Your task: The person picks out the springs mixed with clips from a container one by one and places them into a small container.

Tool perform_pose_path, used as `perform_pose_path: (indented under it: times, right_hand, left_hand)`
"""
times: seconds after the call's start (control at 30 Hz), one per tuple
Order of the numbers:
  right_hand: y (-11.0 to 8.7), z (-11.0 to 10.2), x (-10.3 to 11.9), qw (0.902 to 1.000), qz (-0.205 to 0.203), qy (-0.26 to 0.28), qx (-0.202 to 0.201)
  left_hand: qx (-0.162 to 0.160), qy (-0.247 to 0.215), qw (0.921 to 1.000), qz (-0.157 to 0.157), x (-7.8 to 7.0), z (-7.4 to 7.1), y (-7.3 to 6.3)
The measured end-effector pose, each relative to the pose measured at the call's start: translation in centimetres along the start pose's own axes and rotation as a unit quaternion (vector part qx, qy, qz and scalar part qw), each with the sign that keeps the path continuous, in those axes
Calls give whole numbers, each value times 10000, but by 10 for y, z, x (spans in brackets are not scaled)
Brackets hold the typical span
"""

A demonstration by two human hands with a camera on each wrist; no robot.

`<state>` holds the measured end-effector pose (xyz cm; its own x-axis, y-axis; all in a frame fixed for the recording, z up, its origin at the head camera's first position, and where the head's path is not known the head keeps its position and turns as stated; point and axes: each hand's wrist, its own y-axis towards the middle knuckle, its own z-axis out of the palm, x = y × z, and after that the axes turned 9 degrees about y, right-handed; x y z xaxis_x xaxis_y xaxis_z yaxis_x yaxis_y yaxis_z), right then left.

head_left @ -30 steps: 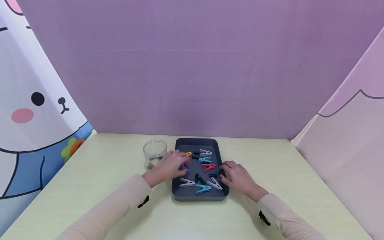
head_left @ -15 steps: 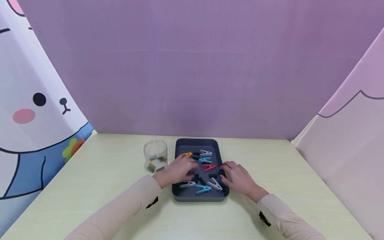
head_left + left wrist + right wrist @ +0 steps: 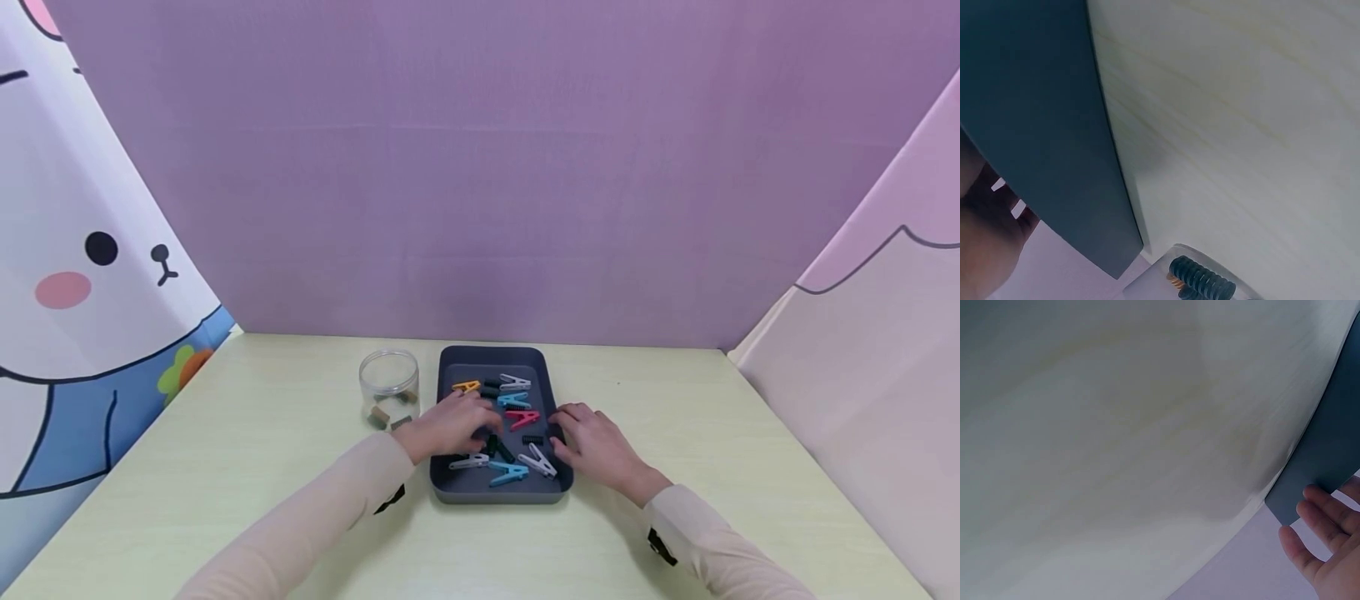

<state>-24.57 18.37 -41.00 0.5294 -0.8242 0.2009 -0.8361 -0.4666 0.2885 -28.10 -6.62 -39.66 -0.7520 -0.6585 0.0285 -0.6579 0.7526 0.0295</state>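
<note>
In the head view my left hand point(image 3: 456, 423) is over the left half of a dark grey tray point(image 3: 498, 497), its thumb and fingers apart just above two small black springs point(image 3: 504, 452). Its palm hides part of the tray. My right hand point(image 3: 596, 446) rests at the tray's right rim; in the right wrist view its fingers point(image 3: 1319, 509) lie along the outer wall. Around the left hand lie a yellow clip point(image 3: 467, 386), a red clip point(image 3: 522, 417), blue clips point(image 3: 509, 472) and white clips point(image 3: 538, 461). More black springs point(image 3: 532, 439) lie among them.
A clear round jar point(image 3: 388, 375) stands left of the tray, with several springs point(image 3: 1200, 278) at its bottom. The pale table point(image 3: 652, 400) extends on both sides. A purple backdrop point(image 3: 480, 208) rises behind, with printed cloth panels at left and right.
My left hand has moved right and slightly toward me across the tray, uncovering the jar and yellow clip and covering a purple clip. My right hand has stayed at the rim.
</note>
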Motion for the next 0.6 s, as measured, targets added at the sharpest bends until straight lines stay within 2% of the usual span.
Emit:
perform_pose_path:
  times: [0.27, 0.6]
  right_hand:
    - [0, 0, 0, 10000, -33, -11, -19]
    - [0, 0, -1, 10000, -37, 31, 10]
  left_hand:
    - [85, -25, 9998, 152, 2, 1, 2]
    - [215, 266, 9991, 239, 4, 1, 4]
